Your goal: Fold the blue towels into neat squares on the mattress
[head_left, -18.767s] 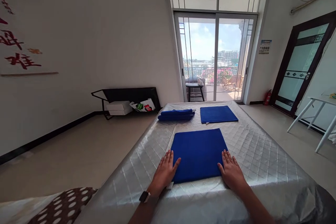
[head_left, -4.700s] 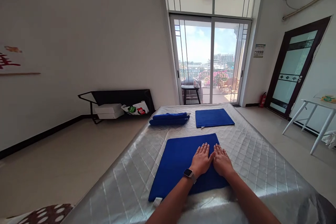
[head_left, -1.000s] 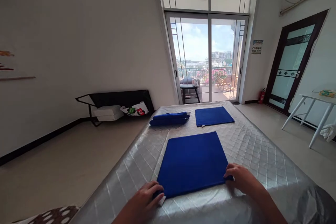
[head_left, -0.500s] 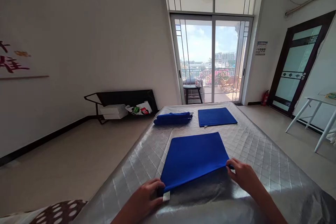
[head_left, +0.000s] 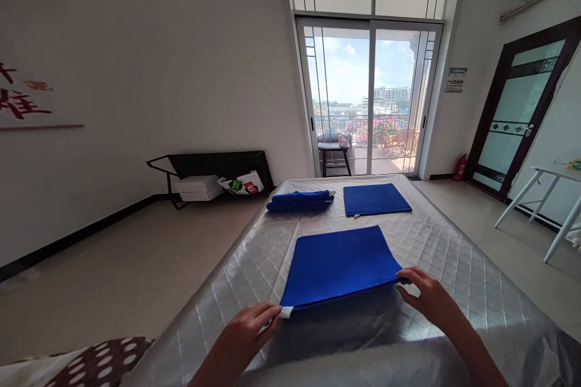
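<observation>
Left hand: pinching the front blue cloth at its near-left corner, beside a white tag
Right hand: pinching its near-right corner
Front blue cloth: toward the bed's near edge, near side lifted
Folded blue bundle: by the far-left corner
Flat blue cloth: near the far-right corner

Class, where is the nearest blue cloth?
The blue cloth is low, right of centre in the head view, near edge raised between left hand and right hand.
</observation>
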Motion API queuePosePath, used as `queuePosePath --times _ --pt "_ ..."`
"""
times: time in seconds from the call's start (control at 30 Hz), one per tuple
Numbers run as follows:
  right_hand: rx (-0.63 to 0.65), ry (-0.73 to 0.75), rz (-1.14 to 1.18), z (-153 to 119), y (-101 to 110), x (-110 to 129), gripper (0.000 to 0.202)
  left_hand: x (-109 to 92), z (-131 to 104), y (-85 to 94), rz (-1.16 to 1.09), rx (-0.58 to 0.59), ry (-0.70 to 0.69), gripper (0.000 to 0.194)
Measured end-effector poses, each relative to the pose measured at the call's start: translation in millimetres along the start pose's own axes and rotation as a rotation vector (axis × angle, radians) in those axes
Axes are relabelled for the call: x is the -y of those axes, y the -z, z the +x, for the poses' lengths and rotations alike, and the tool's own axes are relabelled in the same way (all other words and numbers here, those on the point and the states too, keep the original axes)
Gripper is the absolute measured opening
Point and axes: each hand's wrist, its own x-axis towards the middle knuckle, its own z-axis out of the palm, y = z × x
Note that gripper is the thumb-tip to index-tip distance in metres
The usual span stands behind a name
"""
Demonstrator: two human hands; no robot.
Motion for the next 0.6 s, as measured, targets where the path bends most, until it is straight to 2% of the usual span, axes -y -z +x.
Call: queuePosePath --times 0.17,0.27,0.47,0.6 --pt "-0.052 0.01 0.014 2 10 2 0.028 -8 5 19.7 0.007 -0.156 -0.075 0.04" --pt "-0.094 0.027 -0.008 3 23 9 0.028 -15 5 33.8 0.007 -0.192 -0.106 0.036" --pt "-0.191 0.123 -0.094 4 65 31 0.022 -34 10 67.7 -0.012 -0.228 -0.142 0.025" --pt "-0.291 0.189 -0.219 9 99 44 0.021 -53 35 96.7 -0.019 -0.269 -0.173 0.024"
